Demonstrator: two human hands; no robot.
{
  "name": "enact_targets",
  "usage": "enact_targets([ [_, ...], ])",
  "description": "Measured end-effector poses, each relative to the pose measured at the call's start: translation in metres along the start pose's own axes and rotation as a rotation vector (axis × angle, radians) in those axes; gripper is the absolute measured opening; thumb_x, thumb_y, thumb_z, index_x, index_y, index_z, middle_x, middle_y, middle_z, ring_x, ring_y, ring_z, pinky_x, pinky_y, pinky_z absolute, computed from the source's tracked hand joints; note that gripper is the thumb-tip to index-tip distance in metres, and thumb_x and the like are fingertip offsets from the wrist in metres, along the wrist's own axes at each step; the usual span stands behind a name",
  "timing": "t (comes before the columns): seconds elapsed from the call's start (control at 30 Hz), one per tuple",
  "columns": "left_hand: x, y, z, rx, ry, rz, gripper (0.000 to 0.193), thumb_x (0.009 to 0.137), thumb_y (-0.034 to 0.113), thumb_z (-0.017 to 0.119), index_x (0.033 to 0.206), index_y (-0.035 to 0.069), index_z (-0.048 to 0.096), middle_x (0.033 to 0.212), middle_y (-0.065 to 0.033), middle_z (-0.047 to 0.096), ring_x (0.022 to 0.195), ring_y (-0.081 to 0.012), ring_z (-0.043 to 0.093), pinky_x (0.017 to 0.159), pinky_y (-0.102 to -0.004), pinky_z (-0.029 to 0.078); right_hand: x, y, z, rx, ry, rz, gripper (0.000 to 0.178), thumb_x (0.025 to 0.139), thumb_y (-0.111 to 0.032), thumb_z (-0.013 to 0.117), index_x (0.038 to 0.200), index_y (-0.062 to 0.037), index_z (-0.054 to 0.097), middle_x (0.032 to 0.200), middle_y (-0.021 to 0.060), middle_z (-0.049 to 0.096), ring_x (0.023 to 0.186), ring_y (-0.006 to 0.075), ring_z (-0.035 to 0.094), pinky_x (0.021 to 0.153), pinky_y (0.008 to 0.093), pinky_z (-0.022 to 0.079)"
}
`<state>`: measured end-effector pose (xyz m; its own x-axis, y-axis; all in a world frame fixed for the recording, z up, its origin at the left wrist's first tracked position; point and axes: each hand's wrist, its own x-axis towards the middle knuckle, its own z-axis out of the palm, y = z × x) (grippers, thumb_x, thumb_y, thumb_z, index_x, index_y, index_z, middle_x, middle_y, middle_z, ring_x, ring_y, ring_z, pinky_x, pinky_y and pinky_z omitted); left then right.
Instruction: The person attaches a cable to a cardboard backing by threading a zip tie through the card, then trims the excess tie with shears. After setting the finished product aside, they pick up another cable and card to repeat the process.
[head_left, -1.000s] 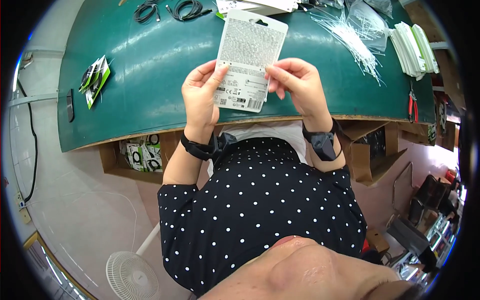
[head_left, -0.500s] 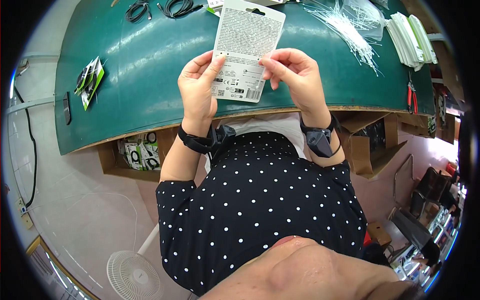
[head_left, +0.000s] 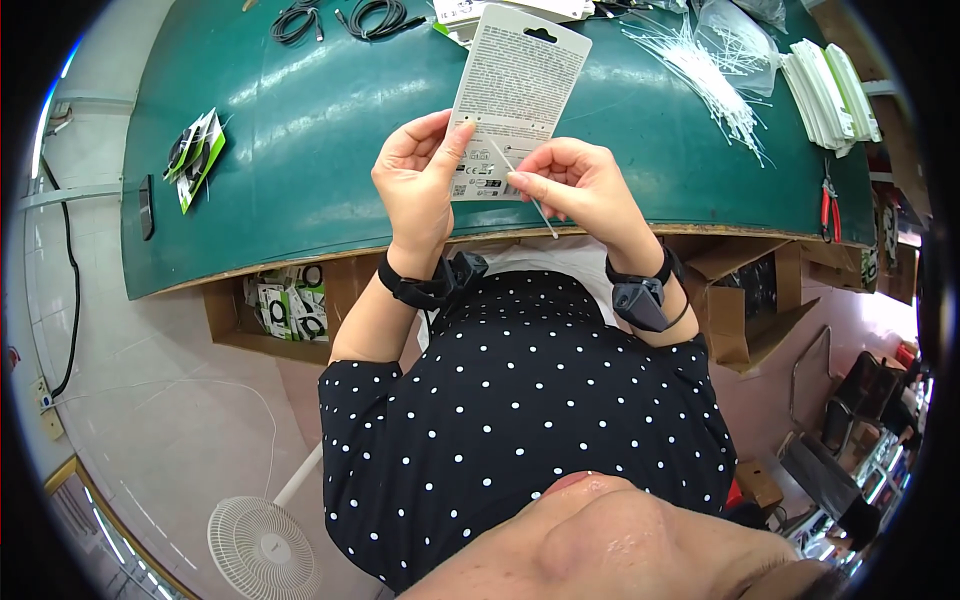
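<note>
My left hand (head_left: pixel 415 185) grips the left edge of a white backing card (head_left: pixel 520 75), thumb on the face turned toward me. This card has a dark hang-hole at its top and small dark print; it is held above the near edge of the table. In front of the card's lower part, my right hand (head_left: pixel 585 190) pinches a thin white cable tie (head_left: pixel 546 217) between thumb and fingers. The tie slants from the card's middle down past its lower right corner. The card's other face is hidden.
On the green table (head_left: pixel 320 150) lie a pile of white cable ties (head_left: pixel 715 85), stacked cards (head_left: pixel 825 95), red-handled pliers (head_left: pixel 829 205), packaged items (head_left: pixel 195 155) and coiled black cables (head_left: pixel 375 20). Open cartons (head_left: pixel 260 345) sit below the edge. A fan (head_left: pixel 265 545) stands at lower left.
My right hand has moved down from the card's right edge. The cable tie now shows clearly across the card's lower part. The whole view has shifted slightly.
</note>
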<state>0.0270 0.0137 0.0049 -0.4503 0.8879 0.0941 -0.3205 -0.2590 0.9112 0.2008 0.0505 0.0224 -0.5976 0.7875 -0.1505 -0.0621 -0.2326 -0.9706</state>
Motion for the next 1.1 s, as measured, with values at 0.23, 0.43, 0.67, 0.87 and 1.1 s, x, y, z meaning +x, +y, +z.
enact_targets([
  [0.23, -0.003, 0.000, 0.001, 0.116, -0.009, 0.137, 0.021, 0.082, -0.004, 0.069, 0.102, -0.005, 0.062, 0.095, -0.0114, 0.068, 0.086, -0.0125, 0.064, 0.079, -0.0236, 0.052, 0.001, 0.004, 0.000, -0.050, 0.029, -0.056, 0.014, 0.083, -0.010, 0.070, 0.084, 0.0009, 0.062, 0.074, 0.0020, 0.062, 0.061, 0.0027, 0.054, 0.050, 0.0156, 0.041],
  [0.43, -0.006, -0.004, 0.006, 0.215, 0.008, 0.341, 0.021, 0.080, -0.005, 0.070, 0.100, -0.004, 0.063, 0.093, -0.0111, 0.068, 0.087, -0.0135, 0.064, 0.078, -0.0251, 0.052, 0.000, 0.003, 0.002, -0.063, 0.047, -0.028, 0.013, 0.083, -0.008, 0.070, 0.083, 0.0015, 0.062, 0.074, 0.0025, 0.062, 0.064, 0.0035, 0.056, 0.054, 0.0160, 0.043],
  [0.67, -0.005, -0.012, 0.003, 0.485, -0.047, 0.632, 0.023, 0.075, -0.005, 0.073, 0.096, 0.000, 0.065, 0.093, -0.0128, 0.069, 0.086, -0.0195, 0.067, 0.077, -0.0286, 0.052, 0.000, 0.002, 0.001, -0.068, 0.059, -0.049, 0.013, 0.083, -0.008, 0.070, 0.085, 0.0022, 0.062, 0.075, 0.0027, 0.063, 0.065, 0.0040, 0.057, 0.056, 0.0165, 0.044],
  [0.87, -0.005, -0.008, 0.005, 0.608, -0.064, 0.750, 0.023, 0.072, -0.005, 0.075, 0.092, 0.002, 0.067, 0.093, -0.0144, 0.069, 0.084, -0.0231, 0.067, 0.076, -0.0294, 0.052, -0.001, 0.012, 0.002, -0.138, 0.122, -0.137, 0.013, 0.083, -0.008, 0.070, 0.087, 0.0027, 0.063, 0.077, 0.0029, 0.063, 0.066, 0.0040, 0.057, 0.056, 0.0164, 0.044],
  [1.1, -0.007, -0.012, 0.004, 0.580, -0.097, 0.709, 0.022, 0.071, -0.005, 0.075, 0.091, 0.002, 0.068, 0.093, -0.0141, 0.069, 0.084, -0.0226, 0.067, 0.075, -0.0291, 0.053, -0.004, 0.009, 0.001, 0.026, 0.094, -0.073, 0.016, 0.082, -0.010, 0.071, 0.085, 0.0034, 0.063, 0.072, 0.0023, 0.063, 0.061, 0.0024, 0.054, 0.052, 0.0175, 0.043],
])
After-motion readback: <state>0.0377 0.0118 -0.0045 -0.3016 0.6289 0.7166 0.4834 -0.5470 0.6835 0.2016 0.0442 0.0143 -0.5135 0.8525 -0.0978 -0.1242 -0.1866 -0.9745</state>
